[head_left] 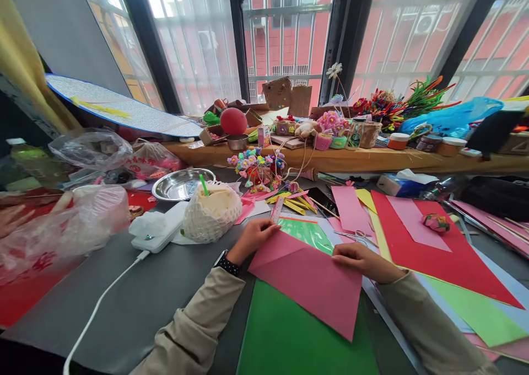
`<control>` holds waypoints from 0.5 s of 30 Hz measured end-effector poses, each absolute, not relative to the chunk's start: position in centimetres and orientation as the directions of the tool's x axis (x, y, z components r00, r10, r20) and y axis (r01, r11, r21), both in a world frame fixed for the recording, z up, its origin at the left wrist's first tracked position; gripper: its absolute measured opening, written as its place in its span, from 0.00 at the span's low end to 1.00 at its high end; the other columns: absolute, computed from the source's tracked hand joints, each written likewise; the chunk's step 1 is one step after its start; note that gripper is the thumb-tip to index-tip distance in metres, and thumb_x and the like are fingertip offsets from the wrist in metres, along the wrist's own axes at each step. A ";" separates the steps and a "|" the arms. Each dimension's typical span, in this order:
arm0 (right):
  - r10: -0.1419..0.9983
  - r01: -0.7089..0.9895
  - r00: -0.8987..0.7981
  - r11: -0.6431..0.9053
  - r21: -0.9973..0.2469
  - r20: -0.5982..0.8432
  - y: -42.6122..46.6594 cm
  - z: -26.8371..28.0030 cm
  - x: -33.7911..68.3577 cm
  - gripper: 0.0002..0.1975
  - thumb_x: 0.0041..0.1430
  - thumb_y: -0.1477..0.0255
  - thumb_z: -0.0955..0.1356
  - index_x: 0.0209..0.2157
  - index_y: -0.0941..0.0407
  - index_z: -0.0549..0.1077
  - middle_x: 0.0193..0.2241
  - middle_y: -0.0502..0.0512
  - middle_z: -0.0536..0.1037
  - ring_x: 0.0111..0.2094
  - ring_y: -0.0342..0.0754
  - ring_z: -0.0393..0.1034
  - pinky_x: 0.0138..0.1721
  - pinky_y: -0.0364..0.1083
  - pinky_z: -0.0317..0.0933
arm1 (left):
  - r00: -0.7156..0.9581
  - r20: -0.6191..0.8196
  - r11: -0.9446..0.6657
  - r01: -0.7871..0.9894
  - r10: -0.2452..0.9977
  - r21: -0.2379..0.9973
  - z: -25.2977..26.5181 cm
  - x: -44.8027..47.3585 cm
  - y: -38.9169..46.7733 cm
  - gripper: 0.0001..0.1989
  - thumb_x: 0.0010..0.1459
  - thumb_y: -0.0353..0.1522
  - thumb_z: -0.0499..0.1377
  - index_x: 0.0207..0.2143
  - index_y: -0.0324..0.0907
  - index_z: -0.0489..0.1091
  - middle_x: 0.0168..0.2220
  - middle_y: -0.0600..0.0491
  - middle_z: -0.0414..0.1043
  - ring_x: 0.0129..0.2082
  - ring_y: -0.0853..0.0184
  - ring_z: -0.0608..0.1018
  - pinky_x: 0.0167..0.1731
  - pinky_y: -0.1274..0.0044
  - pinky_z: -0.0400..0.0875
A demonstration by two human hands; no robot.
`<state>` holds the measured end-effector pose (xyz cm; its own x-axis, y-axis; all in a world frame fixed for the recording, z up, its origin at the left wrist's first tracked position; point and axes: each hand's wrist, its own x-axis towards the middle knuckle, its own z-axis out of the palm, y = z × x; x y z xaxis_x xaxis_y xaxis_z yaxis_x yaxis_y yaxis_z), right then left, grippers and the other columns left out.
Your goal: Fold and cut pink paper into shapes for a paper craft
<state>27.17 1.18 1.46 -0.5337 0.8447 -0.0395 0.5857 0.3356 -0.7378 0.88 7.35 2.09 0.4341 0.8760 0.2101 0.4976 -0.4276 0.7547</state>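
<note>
A sheet of pink paper (309, 281) is held up at a tilt in front of me, with a faint crease near its upper left. My left hand (257, 238) pinches its top left edge, fingers closed. Along the top edge farther right, my right hand (366, 259) grips it between thumb and fingers. Beneath lies a green sheet or mat (289, 336) on the dark table. Just behind the paper are a green clear-wrapped packet (308, 232) and a ruler (276, 209). Scissors (359, 236) rest close behind my right hand.
To the left stand a coconut in white netting (211, 212), a white power bank (159, 234) with a cable, and a steel plate (182, 183). Red paper (458, 253) and other coloured sheets cover the right. A person's hand (14, 218) shows at far left.
</note>
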 end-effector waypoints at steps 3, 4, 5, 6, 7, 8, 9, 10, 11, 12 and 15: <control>0.879 0.603 -0.476 0.317 -0.732 -0.011 1.5 1.6 29.0 0.17 0.54 0.60 0.57 0.20 0.57 0.61 0.19 0.48 0.60 0.24 0.41 0.54 0.24 0.40 0.48 | 0.375 0.248 -0.428 0.541 0.893 0.724 1.8 1.1 7.4 0.17 0.51 0.41 0.49 0.20 0.36 0.65 0.18 0.58 0.60 0.20 0.74 0.62 0.20 0.83 0.53; 0.891 0.609 -0.455 0.303 -0.733 -0.010 1.5 1.5 29.4 0.17 0.54 0.59 0.57 0.21 0.57 0.62 0.20 0.48 0.60 0.24 0.42 0.54 0.24 0.40 0.49 | 0.373 0.245 -0.427 0.554 0.895 0.715 1.6 1.1 7.4 0.17 0.51 0.41 0.49 0.20 0.36 0.65 0.18 0.58 0.61 0.20 0.74 0.62 0.20 0.83 0.53; 0.901 0.618 -0.434 0.287 -0.732 -0.013 1.6 1.4 29.7 0.17 0.54 0.59 0.56 0.21 0.57 0.62 0.20 0.48 0.61 0.23 0.42 0.55 0.23 0.40 0.49 | 0.377 0.237 -0.425 0.567 0.895 0.705 1.5 1.1 7.4 0.17 0.51 0.41 0.49 0.20 0.36 0.65 0.19 0.58 0.62 0.20 0.74 0.63 0.20 0.83 0.54; 0.911 0.632 -0.411 0.272 -0.725 -0.017 1.6 1.3 29.9 0.17 0.54 0.59 0.56 0.22 0.57 0.62 0.20 0.48 0.61 0.23 0.42 0.55 0.23 0.40 0.49 | 0.387 0.227 -0.427 0.579 0.894 0.695 1.4 1.1 7.4 0.17 0.51 0.40 0.49 0.21 0.36 0.66 0.19 0.57 0.63 0.20 0.74 0.63 0.20 0.83 0.54; 0.921 0.651 -0.390 0.263 -0.712 -0.017 1.7 1.1 29.9 0.17 0.54 0.59 0.56 0.21 0.57 0.62 0.19 0.48 0.61 0.22 0.42 0.55 0.23 0.40 0.50 | 0.401 0.218 -0.433 0.589 0.890 0.683 1.3 1.1 7.4 0.17 0.51 0.40 0.49 0.21 0.36 0.66 0.19 0.57 0.64 0.20 0.73 0.64 0.20 0.83 0.55; 0.928 0.673 -0.373 0.260 -0.693 -0.015 1.7 0.9 29.8 0.17 0.54 0.59 0.56 0.21 0.57 0.62 0.19 0.48 0.61 0.22 0.42 0.55 0.23 0.41 0.50 | 0.416 0.212 -0.441 0.598 0.884 0.669 1.3 1.0 7.3 0.16 0.52 0.39 0.49 0.21 0.37 0.66 0.20 0.57 0.65 0.21 0.73 0.65 0.20 0.82 0.56; 0.932 0.695 -0.363 0.262 -0.670 -0.012 1.8 0.7 29.7 0.17 0.54 0.60 0.56 0.20 0.57 0.62 0.18 0.48 0.61 0.21 0.42 0.56 0.22 0.41 0.50 | 0.421 0.217 -0.452 0.610 0.881 0.652 1.3 0.9 7.2 0.15 0.52 0.39 0.49 0.22 0.37 0.66 0.20 0.56 0.66 0.22 0.72 0.66 0.21 0.82 0.58; 0.933 0.715 -0.359 0.268 -0.646 -0.011 1.8 0.6 29.5 0.17 0.54 0.60 0.57 0.20 0.57 0.62 0.17 0.48 0.62 0.21 0.42 0.56 0.22 0.41 0.50 | 0.404 0.241 -0.459 0.629 0.882 0.627 1.4 0.9 7.1 0.14 0.52 0.37 0.49 0.24 0.37 0.66 0.22 0.56 0.67 0.23 0.71 0.68 0.23 0.82 0.59; 0.932 0.732 -0.363 0.277 -0.623 -0.012 1.9 0.4 29.3 0.17 0.54 0.61 0.57 0.20 0.57 0.62 0.17 0.48 0.62 0.21 0.42 0.56 0.22 0.41 0.49 | 0.366 0.287 -0.464 0.659 0.885 0.592 1.5 0.9 6.8 0.12 0.52 0.36 0.49 0.27 0.38 0.66 0.24 0.55 0.68 0.24 0.71 0.69 0.24 0.81 0.61; 0.929 0.745 -0.371 0.289 -0.602 -0.012 1.9 0.3 29.0 0.17 0.54 0.61 0.57 0.20 0.57 0.63 0.17 0.48 0.63 0.21 0.42 0.57 0.22 0.41 0.49 | 0.317 0.348 -0.466 0.697 0.882 0.546 1.7 0.9 6.4 0.10 0.52 0.35 0.50 0.30 0.38 0.65 0.27 0.53 0.68 0.27 0.69 0.70 0.27 0.79 0.63; 0.915 0.757 -0.402 0.342 -0.558 0.015 1.9 0.0 28.1 0.15 0.54 0.62 0.57 0.21 0.57 0.65 0.19 0.49 0.66 0.22 0.42 0.59 0.23 0.41 0.50 | 0.313 0.511 -0.527 0.775 0.800 0.350 2.0 1.5 4.8 0.15 0.53 0.34 0.49 0.42 0.38 0.60 0.39 0.47 0.66 0.39 0.64 0.69 0.37 0.73 0.63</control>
<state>28.10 1.87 0.04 -0.4024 0.9153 0.0148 0.7566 0.3417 -0.5576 1.55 4.83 1.96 0.3131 0.8003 0.5114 0.7748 -0.5266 0.3498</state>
